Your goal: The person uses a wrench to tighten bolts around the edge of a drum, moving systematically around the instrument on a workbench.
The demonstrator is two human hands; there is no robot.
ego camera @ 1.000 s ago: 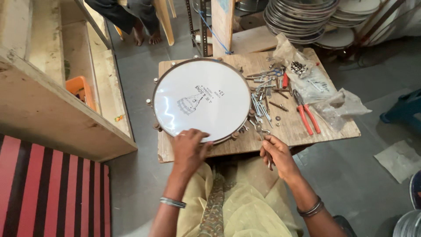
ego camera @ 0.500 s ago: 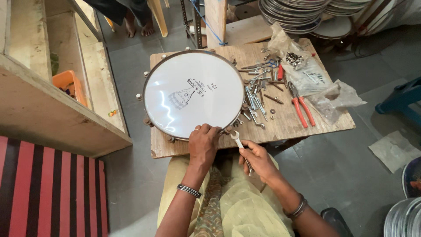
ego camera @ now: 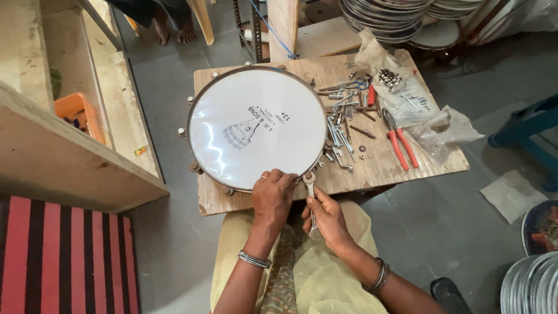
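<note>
Drum (ego camera: 256, 128), round, white head with metal rim, is lying flat on a wooden board (ego camera: 383, 168) in front of the person's knees. Left hand (ego camera: 271, 197) is pressing down on the near edge of the drum, fingers curled over the rim. Right hand (ego camera: 328, 220) is gripping the handle of a metal spanner (ego camera: 310, 200), fingers wrapped closed around it; the spanner's head is sitting at the drum rim just beside the left fingers. To the right of the drum, loose tension rods and bolts (ego camera: 343, 131) are lying scattered on the board, with red-handled pliers (ego camera: 400, 142) and clear plastic bags (ego camera: 424, 113) further right. An orange tray (ego camera: 78, 113) is sitting on the wooden shelf at left.
</note>
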